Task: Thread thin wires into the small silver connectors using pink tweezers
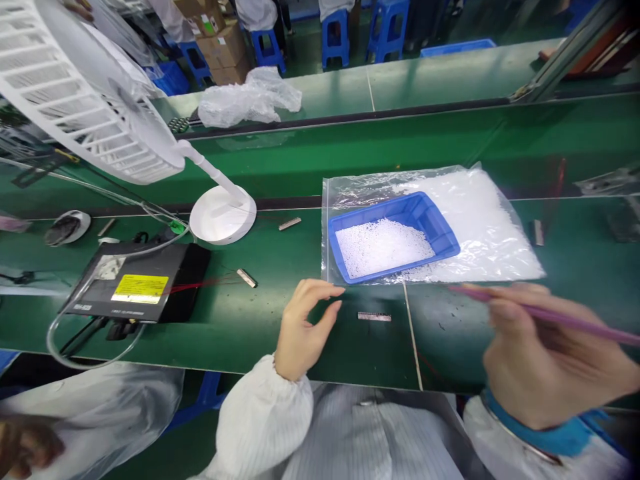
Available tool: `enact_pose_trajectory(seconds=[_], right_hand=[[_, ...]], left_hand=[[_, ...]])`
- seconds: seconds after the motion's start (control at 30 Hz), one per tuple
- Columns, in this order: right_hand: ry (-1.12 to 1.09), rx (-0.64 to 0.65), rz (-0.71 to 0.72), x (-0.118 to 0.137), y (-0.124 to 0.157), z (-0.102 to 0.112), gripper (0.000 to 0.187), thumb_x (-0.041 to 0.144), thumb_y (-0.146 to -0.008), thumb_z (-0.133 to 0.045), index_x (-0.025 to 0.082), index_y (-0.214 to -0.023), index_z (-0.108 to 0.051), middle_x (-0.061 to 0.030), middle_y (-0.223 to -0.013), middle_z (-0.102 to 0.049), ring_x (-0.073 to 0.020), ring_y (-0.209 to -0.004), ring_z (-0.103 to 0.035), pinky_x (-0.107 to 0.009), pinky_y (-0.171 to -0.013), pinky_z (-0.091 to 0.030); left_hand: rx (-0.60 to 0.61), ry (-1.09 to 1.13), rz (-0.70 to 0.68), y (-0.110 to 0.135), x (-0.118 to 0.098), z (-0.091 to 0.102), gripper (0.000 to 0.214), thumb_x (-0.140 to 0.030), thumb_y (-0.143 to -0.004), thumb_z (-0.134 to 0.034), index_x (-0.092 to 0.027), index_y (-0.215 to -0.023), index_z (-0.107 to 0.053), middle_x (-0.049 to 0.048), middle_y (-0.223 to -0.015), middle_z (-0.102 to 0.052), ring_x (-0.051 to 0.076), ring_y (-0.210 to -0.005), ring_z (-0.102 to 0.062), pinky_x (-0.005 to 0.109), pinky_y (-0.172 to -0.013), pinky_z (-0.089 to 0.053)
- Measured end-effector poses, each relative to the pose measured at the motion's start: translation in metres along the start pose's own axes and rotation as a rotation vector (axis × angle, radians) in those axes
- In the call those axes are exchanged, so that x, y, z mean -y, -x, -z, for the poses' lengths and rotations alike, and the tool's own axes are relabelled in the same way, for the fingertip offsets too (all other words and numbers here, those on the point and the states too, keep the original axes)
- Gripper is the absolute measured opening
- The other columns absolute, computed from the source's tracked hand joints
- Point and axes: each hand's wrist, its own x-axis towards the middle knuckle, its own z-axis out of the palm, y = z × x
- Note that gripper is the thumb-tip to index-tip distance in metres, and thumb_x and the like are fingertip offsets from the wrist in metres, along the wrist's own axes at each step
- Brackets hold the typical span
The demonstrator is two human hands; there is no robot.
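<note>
My left hand (306, 328) rests near the table's front edge, thumb and fingertips apart with nothing between them. To its right lies a small flat silvery strip (375, 317). My right hand (555, 353) grips a thin pink pen-like tool (575, 316), its tip pointing left, just off the near edge of the bag; its exact kind is unclear. Between and beyond my hands, a blue tray (440, 230) holds white granules (383, 248). The tray sits on a clear plastic bag (483, 227) filled with white material.
A white fan (223, 213) stands at left, near a black box (135, 283) with a yellow label and tubing. More small strips (247, 278) lie about. A crumpled plastic bag (247, 100) rests on the ledge. A co-worker's sleeve (115, 413) is at lower left.
</note>
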Motion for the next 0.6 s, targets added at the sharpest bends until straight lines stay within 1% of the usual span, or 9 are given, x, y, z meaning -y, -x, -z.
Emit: enact_pose_trajectory(seconds=[0.07, 0.1, 0.13, 0.23, 0.37, 0.47, 0.6], right_hand=[[0.048, -0.185, -0.027, -0.009, -0.005, 0.012, 0.021, 0.015, -0.073, -0.070, 0.031, -0.087, -0.073, 0.0002, -0.079, -0.069, -0.0238, -0.074, -0.064, -0.041, -0.067, -0.047], [0.081, -0.216, -0.060, -0.014, -0.006, 0.017, 0.020, 0.017, -0.073, -0.070, 0.031, -0.087, -0.073, -0.0005, -0.079, -0.068, -0.0241, -0.074, -0.064, -0.041, -0.066, -0.047], [0.116, -0.195, -0.092, -0.021, -0.005, 0.022, 0.019, 0.018, -0.074, -0.070, 0.030, -0.087, -0.073, -0.0011, -0.079, -0.068, -0.0242, -0.073, -0.064, -0.040, -0.064, -0.047], [0.214, -0.081, -0.081, -0.041, 0.004, 0.033, 0.016, 0.018, -0.073, -0.071, 0.027, -0.086, -0.073, -0.0014, -0.076, -0.069, -0.0218, -0.069, -0.064, -0.036, -0.061, -0.048], [0.306, 0.172, -0.060, -0.061, 0.022, 0.032, 0.010, 0.020, -0.079, -0.066, 0.025, -0.086, -0.070, 0.0002, -0.080, -0.070, -0.0183, -0.074, -0.064, -0.033, -0.067, -0.048], [0.308, 0.323, 0.000, -0.065, 0.031, 0.024, 0.010, 0.019, -0.081, -0.063, 0.025, -0.088, -0.068, 0.0007, -0.083, -0.070, -0.0176, -0.075, -0.063, -0.033, -0.068, -0.047], [0.292, 0.456, 0.061, -0.062, 0.037, 0.013, 0.014, 0.016, -0.082, -0.062, 0.024, -0.092, -0.066, 0.0010, -0.083, -0.071, -0.0155, -0.067, -0.059, -0.034, -0.066, -0.044]], left_hand=[[0.148, -0.043, 0.037, 0.008, 0.016, 0.003, 0.017, -0.014, -0.085, -0.057, -0.021, -0.097, -0.065, 0.0054, -0.094, -0.063, 0.020, -0.092, -0.058, 0.039, -0.083, -0.048], [0.212, -0.053, 0.052, 0.011, 0.022, 0.002, 0.019, -0.014, -0.085, -0.057, -0.022, -0.100, -0.065, 0.0058, -0.097, -0.063, 0.020, -0.094, -0.057, 0.041, -0.084, -0.048], [0.255, -0.059, 0.060, 0.014, 0.028, 0.000, 0.021, -0.015, -0.085, -0.058, -0.023, -0.103, -0.064, 0.0060, -0.099, -0.063, 0.021, -0.096, -0.056, 0.042, -0.085, -0.048], [0.315, -0.075, 0.053, 0.015, 0.037, -0.014, 0.025, -0.016, -0.083, -0.063, -0.024, -0.106, -0.063, 0.0060, -0.101, -0.062, 0.022, -0.098, -0.054, 0.043, -0.085, -0.048], [0.381, -0.126, 0.000, 0.007, 0.039, -0.037, 0.026, -0.021, -0.081, -0.066, -0.022, -0.107, -0.063, 0.0071, -0.100, -0.061, 0.023, -0.097, -0.052, 0.042, -0.083, -0.047], [0.408, -0.186, -0.033, 0.003, 0.039, -0.050, 0.024, -0.026, -0.081, -0.066, -0.020, -0.105, -0.063, 0.0073, -0.098, -0.061, 0.023, -0.094, -0.051, 0.040, -0.080, -0.045], [0.406, -0.221, -0.055, 0.001, 0.039, -0.059, 0.018, -0.028, -0.083, -0.065, -0.020, -0.099, -0.063, 0.0062, -0.094, -0.060, 0.022, -0.092, -0.051, 0.037, -0.076, -0.042]])
